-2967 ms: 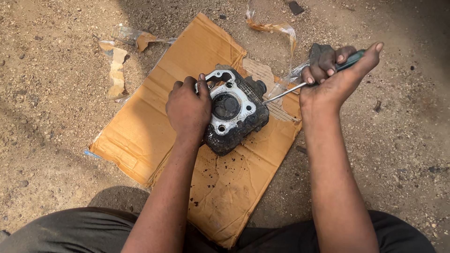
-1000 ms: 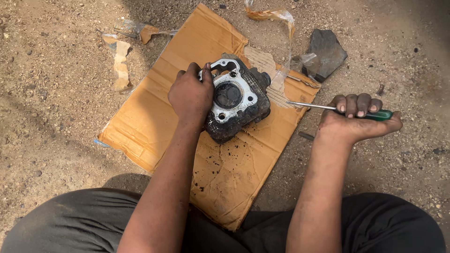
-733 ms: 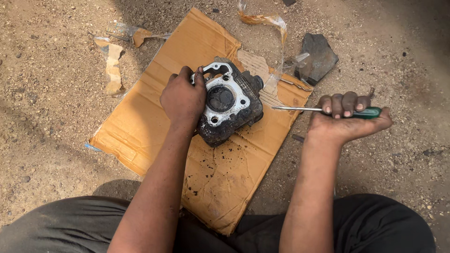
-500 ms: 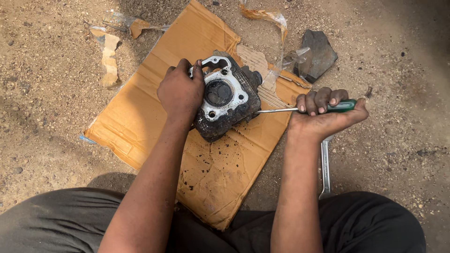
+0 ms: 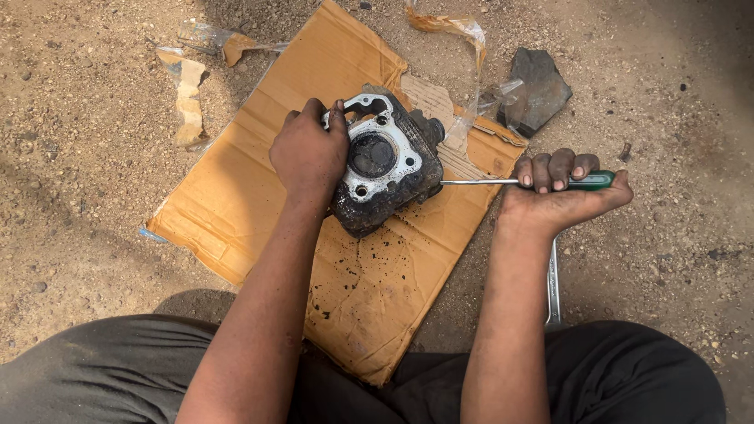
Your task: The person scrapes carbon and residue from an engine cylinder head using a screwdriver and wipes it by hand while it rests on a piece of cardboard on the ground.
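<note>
The right hand [image 5: 561, 200], gripping the green screwdriver [image 5: 522, 181], has poked its tip back against the dirty engine cylinder [image 5: 385, 165]; the left hand [image 5: 310, 153] grips the cylinder's left side.

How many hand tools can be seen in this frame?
2: a green-handled screwdriver in the right hand, tip at the engine cylinder; a metal wrench on the ground beneath that forearm, partly hidden.

There is one engine cylinder part [image 5: 385, 169], one screwdriver [image 5: 518, 181] with green handle, one cardboard sheet [image 5: 259, 180], one dark stone [image 5: 538, 86], one metal wrench [image 5: 553, 286], and two hands: left [image 5: 309, 153], right [image 5: 561, 200].
</note>
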